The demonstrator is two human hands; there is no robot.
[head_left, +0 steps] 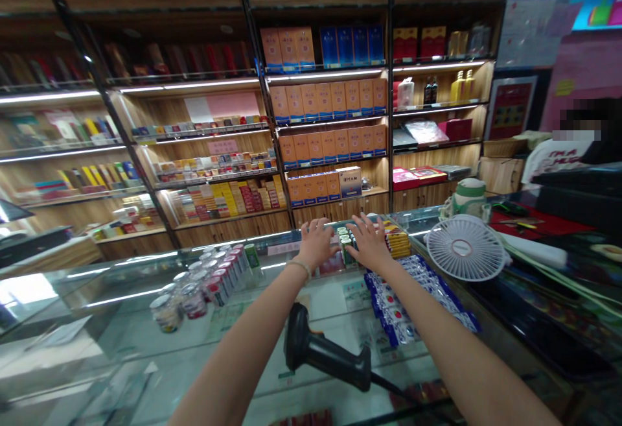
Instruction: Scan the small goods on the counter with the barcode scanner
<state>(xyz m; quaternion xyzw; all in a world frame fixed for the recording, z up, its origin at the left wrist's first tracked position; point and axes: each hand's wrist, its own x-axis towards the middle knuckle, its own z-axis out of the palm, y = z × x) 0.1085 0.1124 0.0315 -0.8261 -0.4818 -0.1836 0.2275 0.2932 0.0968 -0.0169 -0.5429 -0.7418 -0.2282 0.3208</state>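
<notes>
We look forward and down on a glass-topped desk (pixel 179 364), over which two bare arms reach toward the far edge. The left hand (pixel 317 244), with a pale bracelet (pixel 298 270) at the wrist, and the right hand (pixel 370 244) are both unclenched, their fingers parted and gently bent, and we see nothing gripped in either. Between them, near the desk's far edge, we find a short row of green-and-white containers (pixel 346 239); we cannot tell whether the fingertips touch it. Just right of the right hand, by the same edge, lie stacked yellow packs (pixel 399 243). Nearer to us, partly crossed by the right forearm, blue-and-white packets (pixel 440 288) spread toward the desk's right edge. Between the forearms, toward the near edge, a black handheld scanner (pixel 328 349) lies on its side, its cable running toward the near right corner. Left of the left hand we note rows of cans (pixel 226 280) and clear-sided jars (pixel 166 313), slanting from the far edge toward the left. To the right stand a white fan (pixel 459 248) and, behind it, a green-topped flask (pixel 469 200). Beyond the desk we see lit wooden shelves (pixel 340 207) of boxes, and a person (pixel 549 157) at far right.
</notes>
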